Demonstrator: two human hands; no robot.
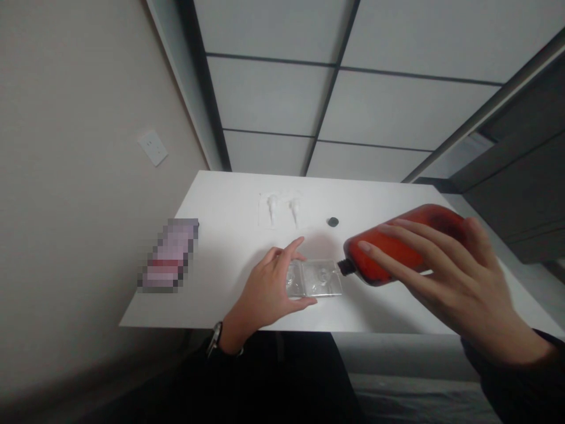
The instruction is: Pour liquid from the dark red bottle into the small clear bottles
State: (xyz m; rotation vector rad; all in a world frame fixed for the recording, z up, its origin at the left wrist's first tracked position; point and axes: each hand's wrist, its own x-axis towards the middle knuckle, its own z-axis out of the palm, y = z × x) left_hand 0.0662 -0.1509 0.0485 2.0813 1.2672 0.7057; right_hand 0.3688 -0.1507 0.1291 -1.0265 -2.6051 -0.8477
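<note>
Right hand (445, 282): wrapped around a red bottle (404, 244), fingers (397, 259) spread along its near side, thumb over the far end; the grip is closed on the body.
Red bottle: held tilted almost level above the worktop (220, 200), its dark uncapped neck (346, 267) pointed left and down, just at the right edge of the clear case.
Left hand (269, 288): fingers partly open, thumb and forefinger apart in a loose pinch; the thumb rests at the near edge of a clear case (315, 278), the forefinger raised over its left part.
Clear case: lies flat and open near the front edge of the worktop, between both hands.
Black cap (333, 222): lies alone behind the case, well apart from both hands.
White nozzles (282, 210): two pieces are seen side by side in a clear packet toward the back.
</note>
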